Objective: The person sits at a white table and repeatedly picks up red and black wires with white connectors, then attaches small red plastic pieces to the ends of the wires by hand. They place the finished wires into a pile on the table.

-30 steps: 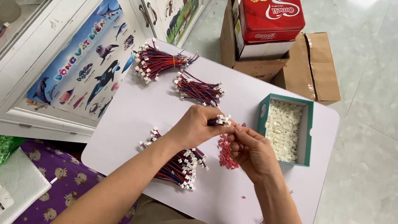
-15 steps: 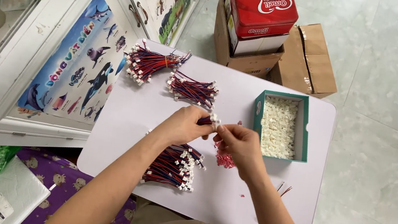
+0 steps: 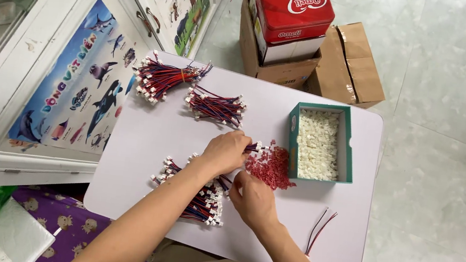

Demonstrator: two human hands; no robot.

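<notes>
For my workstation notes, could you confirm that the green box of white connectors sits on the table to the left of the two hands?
Not quite: the head view shows the green box of white connectors on the table to the right of the left hand and right hand, not the left.

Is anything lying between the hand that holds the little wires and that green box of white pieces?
Only the heap of small red pieces lies on the table between the left hand, which holds a few wires, and the green box. It is low and flat.

White table [image 3: 141, 155] — wire bundles [image 3: 212, 106], green box [image 3: 292, 133].
</notes>
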